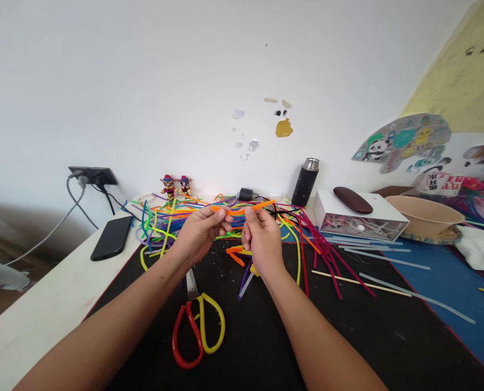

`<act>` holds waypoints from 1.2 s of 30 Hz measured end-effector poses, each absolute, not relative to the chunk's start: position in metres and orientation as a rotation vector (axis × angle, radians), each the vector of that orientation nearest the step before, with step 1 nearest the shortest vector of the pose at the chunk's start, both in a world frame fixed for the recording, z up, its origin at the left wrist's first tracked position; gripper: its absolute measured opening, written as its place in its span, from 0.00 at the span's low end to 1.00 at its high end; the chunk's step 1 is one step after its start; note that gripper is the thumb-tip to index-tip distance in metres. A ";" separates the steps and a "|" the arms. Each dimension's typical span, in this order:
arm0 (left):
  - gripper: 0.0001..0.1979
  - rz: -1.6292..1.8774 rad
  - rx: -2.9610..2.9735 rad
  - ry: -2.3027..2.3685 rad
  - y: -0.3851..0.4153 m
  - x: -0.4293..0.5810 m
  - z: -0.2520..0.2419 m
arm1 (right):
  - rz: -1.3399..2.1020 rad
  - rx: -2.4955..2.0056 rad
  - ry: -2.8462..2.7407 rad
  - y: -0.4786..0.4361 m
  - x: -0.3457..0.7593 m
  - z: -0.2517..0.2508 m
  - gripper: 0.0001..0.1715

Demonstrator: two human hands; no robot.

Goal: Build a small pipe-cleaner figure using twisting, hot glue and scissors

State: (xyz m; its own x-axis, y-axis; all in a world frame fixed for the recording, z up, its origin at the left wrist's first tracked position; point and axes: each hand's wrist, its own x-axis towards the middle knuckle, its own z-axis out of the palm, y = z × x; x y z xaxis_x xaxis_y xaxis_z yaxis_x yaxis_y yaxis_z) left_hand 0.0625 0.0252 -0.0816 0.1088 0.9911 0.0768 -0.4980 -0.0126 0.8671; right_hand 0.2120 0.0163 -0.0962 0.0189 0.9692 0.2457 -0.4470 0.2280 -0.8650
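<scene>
Between my two hands an orange pipe cleaner (237, 211) is stretched out level above the table. My left hand (203, 231) pinches it near its left end with thumb and forefinger. My right hand (263, 239) grips it further along, and its free end sticks out to the right. Just below my hands lies a small piece of bent orange, yellow and purple pipe cleaners (237, 253), partly hidden by my right hand. Scissors (199, 326) with one red and one yellow handle rest on the black mat (258, 336), near my left forearm.
Many coloured pipe cleaners (169, 222) are heaped behind my hands. A black phone (112, 238) lies left. At the back right stand a black thermos (305, 182), a white box (323, 209) with a glasses case (352, 200) on it, and a bowl (425, 214). Glue sticks (416, 297) lie right.
</scene>
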 end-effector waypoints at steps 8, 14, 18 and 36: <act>0.19 1.305 0.812 0.640 0.022 0.065 -0.081 | 1.224 -0.710 -0.988 0.018 0.213 -0.097 0.24; 0.20 1.272 0.822 0.630 0.021 0.065 -0.079 | 1.223 -0.692 -0.984 0.018 0.215 -0.094 0.24; 0.22 1.282 0.880 0.659 0.022 0.063 -0.079 | 1.220 -0.712 -1.009 0.018 0.214 -0.094 0.23; 0.12 1.219 1.490 1.011 0.019 0.046 -0.052 | 1.202 -0.791 -1.159 0.017 0.213 -0.096 0.24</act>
